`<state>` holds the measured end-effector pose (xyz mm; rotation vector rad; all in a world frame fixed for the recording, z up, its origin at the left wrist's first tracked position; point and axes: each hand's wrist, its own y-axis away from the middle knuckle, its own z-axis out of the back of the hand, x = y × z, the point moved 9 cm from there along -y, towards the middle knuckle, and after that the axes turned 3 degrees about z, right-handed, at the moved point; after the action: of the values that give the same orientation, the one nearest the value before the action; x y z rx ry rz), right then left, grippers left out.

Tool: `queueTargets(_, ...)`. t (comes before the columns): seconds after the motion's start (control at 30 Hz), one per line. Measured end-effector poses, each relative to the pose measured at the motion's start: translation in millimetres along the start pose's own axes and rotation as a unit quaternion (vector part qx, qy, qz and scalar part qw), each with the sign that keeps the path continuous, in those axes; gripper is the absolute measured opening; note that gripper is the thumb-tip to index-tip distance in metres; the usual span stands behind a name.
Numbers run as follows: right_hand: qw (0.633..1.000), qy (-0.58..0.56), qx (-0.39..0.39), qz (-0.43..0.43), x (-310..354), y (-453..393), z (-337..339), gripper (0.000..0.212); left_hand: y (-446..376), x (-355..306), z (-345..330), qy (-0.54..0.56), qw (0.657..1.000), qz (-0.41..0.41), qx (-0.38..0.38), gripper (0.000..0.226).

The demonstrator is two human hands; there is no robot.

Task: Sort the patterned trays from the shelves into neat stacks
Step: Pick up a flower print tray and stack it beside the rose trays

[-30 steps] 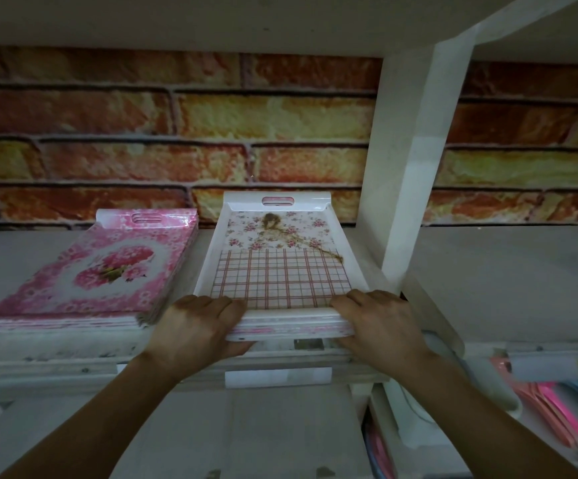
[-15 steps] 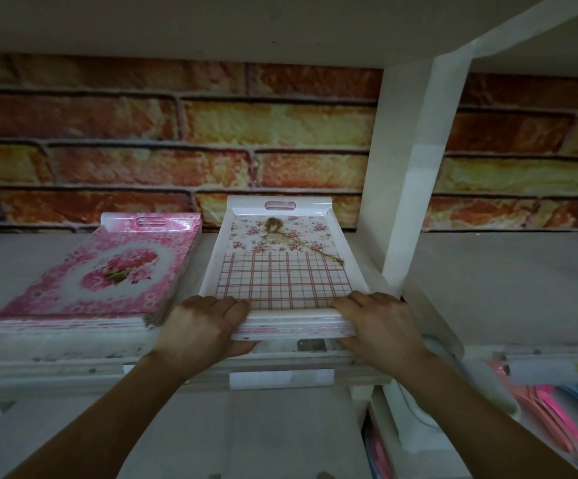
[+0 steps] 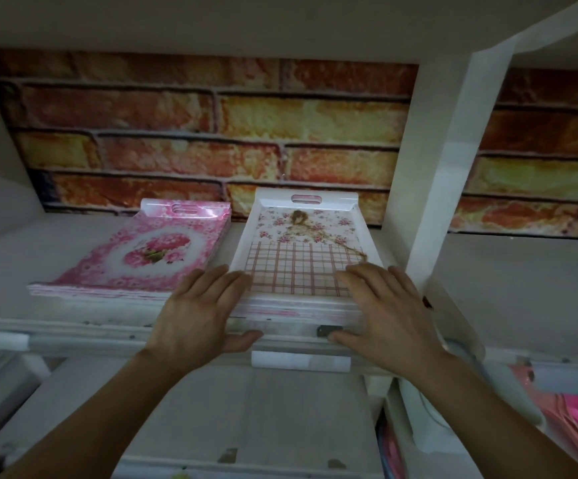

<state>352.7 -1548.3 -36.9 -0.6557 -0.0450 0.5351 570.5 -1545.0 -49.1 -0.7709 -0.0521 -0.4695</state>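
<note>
1. Pink floral tray stack sat on the shelf, left.
2. Left hand lay flat, fingers straight, on the plaid tray stack near-left corner.
3. Right hand likewise, near-right corner; neither curled around anything.

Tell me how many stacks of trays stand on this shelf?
2. The pink flowered stack is at the left; the checked stack lies beside it, under both hands. Others may be hidden outside the view.

I saw my left hand and right hand bare, no rings or watch showing, and both forearms uncovered with no sleeve in view.
</note>
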Motion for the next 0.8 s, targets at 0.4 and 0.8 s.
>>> queueTargets(0.4, 0.999, -0.015, -0.010, 0.037, 145, -55, -22, 0.077, 73, 111, 15, -0.003, 0.999, 0.037, 0.017, 0.070)
queueTargets(0.8, 0.998, 0.018, 0.057, -0.030, 240, -115, -76, 0.063, 84, 203, -13, 0.004, 0.996, 0.007, 0.084, 0.062)
